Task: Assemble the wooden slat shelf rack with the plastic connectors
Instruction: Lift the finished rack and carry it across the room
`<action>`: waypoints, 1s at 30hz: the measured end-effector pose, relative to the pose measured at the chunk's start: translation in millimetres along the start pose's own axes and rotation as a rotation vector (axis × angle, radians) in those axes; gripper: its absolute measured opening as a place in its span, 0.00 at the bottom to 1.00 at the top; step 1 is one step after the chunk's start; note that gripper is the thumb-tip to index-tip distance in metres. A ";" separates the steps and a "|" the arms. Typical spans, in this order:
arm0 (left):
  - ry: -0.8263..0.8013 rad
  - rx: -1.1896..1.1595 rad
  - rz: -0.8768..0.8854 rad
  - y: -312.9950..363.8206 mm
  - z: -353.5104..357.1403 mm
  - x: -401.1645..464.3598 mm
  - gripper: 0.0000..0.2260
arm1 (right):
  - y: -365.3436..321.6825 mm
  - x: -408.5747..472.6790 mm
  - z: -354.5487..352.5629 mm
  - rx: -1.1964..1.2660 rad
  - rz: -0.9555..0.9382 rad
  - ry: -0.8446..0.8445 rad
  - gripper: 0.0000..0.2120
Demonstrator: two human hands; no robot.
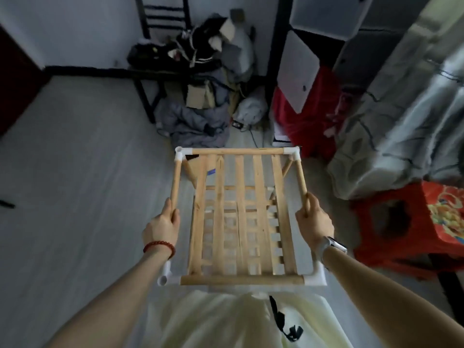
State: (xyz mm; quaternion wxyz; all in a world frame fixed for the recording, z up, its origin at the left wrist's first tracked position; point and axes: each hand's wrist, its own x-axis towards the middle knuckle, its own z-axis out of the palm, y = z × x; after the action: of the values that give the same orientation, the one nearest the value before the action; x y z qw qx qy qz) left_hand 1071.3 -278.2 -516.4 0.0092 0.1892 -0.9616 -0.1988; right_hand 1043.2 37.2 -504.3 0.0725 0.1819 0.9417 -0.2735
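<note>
You hold the wooden rack (pixel 241 217) out in front of you, above the pale floor (pixel 75 172), with both arms stretched forward. Your left hand (pixel 162 228) is curled around the left side bar (pixel 175 180), thumb on top. Your right hand (pixel 313 222) is curled around the right side bar (pixel 300 177) the same way. Both wrists bend a little inward. White plastic corner pieces (pixel 181 153) join the bars. You wear a red bead band (pixel 158 247) on your left wrist and a watch (pixel 331 243) on your right. A red stool (pixel 406 222) stands to your right.
</note>
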 end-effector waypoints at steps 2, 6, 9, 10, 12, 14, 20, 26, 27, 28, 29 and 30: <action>0.056 0.006 -0.114 -33.5 -15.7 9.1 0.18 | -46.2 18.9 21.2 -0.032 -0.124 -0.055 0.21; 0.111 0.019 -0.376 -86.1 -45.4 20.4 0.18 | -134.5 50.0 63.6 -0.064 -0.331 -0.163 0.22; 0.139 0.056 -0.548 -119.9 -70.6 34.6 0.18 | -204.2 73.8 100.1 -0.070 -0.529 -0.241 0.20; 0.168 0.040 -0.619 -131.5 -79.8 36.9 0.17 | -232.5 81.1 115.5 -0.066 -0.611 -0.282 0.20; 0.221 0.020 -0.725 -147.7 -95.9 39.2 0.15 | -278.7 86.0 139.5 -0.060 -0.746 -0.353 0.20; 0.276 0.002 -0.830 -163.3 -112.3 34.7 0.15 | -320.7 80.4 163.6 -0.061 -0.859 -0.376 0.21; 0.459 -0.043 -1.158 -223.6 -148.9 -6.6 0.14 | -445.7 23.9 240.5 -0.128 -1.230 -0.499 0.24; 0.647 -0.077 -1.428 -307.6 -172.8 -74.5 0.08 | -548.5 -99.1 320.8 -0.129 -1.486 -0.765 0.22; 0.673 -0.082 -1.478 -325.6 -179.1 -88.5 0.08 | -563.1 -127.8 338.0 -0.139 -1.521 -0.798 0.22; 0.693 -0.084 -1.520 -341.5 -186.1 -100.1 0.08 | -575.4 -154.1 352.7 -0.146 -1.547 -0.830 0.22; 0.695 -0.081 -1.541 -351.6 -190.5 -105.7 0.09 | -584.2 -169.5 359.6 -0.148 -1.573 -0.839 0.22; 0.706 -0.083 -1.586 -371.5 -197.0 -119.9 0.09 | -597.0 -199.7 377.4 -0.146 -1.621 -0.864 0.22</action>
State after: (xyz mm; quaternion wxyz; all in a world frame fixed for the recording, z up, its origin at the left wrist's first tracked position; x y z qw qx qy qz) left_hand 1334.8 -624.4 -471.5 0.1725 0.8537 -0.4786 -0.1111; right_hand 1013.4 -695.8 -482.3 0.2153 -0.6563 0.6873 -0.2248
